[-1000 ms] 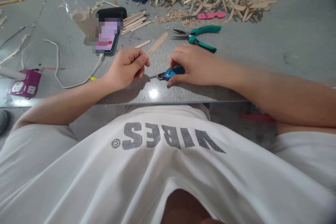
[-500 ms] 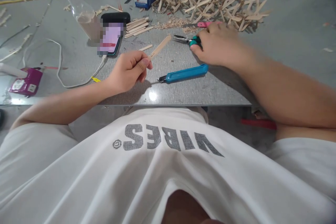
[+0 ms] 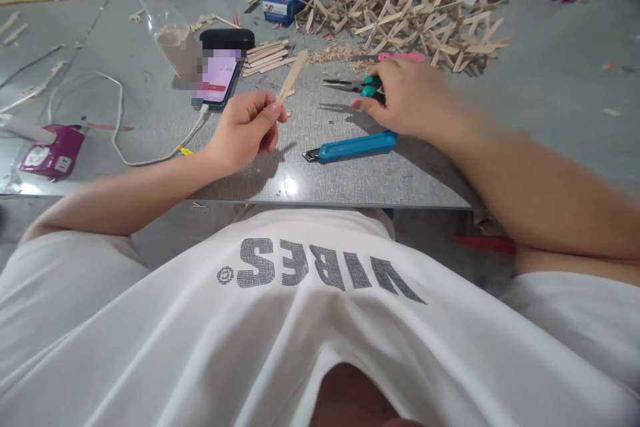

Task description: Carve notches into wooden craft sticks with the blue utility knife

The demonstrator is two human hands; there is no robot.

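Between the thumb and fingers of my left hand (image 3: 248,128) is a flat wooden stick (image 3: 293,76), pointing up and away. My right hand (image 3: 400,95) is wrapped round the green and black handles of the pliers (image 3: 345,85), whose jaws point left, above the tabletop. A blue utility knife (image 3: 355,146) lies just nearer to me, its blade toward the left. Beyond the stick in my hand, a small stack of flat sticks (image 3: 267,57) rests beside the phone (image 3: 218,80).
A large heap of joined sticks (image 3: 410,13) lies at the back, with wood shavings (image 3: 336,51) and a pink-handled tool (image 3: 403,57) before it. At the left are a tilted bottle (image 3: 173,43), a white cable (image 3: 119,120) and a purple box (image 3: 55,152). A blue box (image 3: 289,0) stands behind.
My right hand has lifted the pliers off the tabletop, and their shadow now shows apart below them. The stick in my left hand has swung more upright.
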